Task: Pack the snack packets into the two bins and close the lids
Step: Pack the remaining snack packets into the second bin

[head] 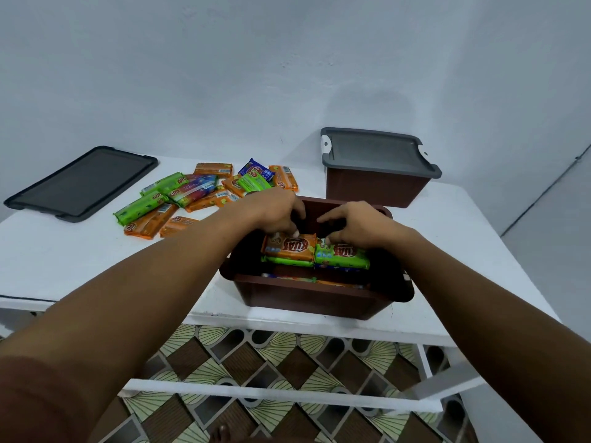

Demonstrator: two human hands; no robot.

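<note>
Centre frame: left hand (277, 213) gripped orange packet (289, 248), right hand (363, 226) gripped green packet (342, 253), both inside open brown bin (307, 299); loose packets (192, 194) upper left on counter (64, 251).

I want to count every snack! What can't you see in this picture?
Head view only:
- Inside the far bin: its grey lid is on and its walls are solid.
- What lies lower in the near bin: covered by the orange packet, the green packet and the front wall.
- Whether the left hand or right hand pinches a packet: fingers hide it.
- The loose packets: some overlap.
</note>
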